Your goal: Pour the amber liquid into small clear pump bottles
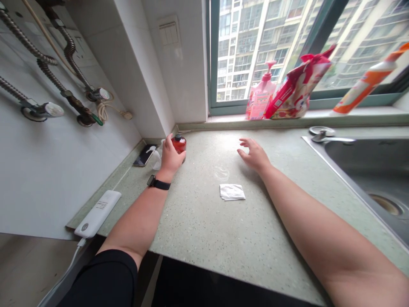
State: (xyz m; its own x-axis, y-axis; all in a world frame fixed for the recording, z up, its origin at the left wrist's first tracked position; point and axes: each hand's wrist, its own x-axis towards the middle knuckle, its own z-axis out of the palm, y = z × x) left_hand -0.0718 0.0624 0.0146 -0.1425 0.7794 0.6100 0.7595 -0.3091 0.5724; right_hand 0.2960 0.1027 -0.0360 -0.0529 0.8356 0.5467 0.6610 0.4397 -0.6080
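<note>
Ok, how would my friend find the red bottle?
Find the speckled counter, then look toward its back left. There, the left hand wraps around the red bottle. Its red body and dark cap set it apart from the pale, white-nozzled bottle beside it.

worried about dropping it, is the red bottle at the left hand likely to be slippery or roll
The red bottle looks glossy, so it may be slippery. Its rounded side suggests it could roll if knocked over.
</note>
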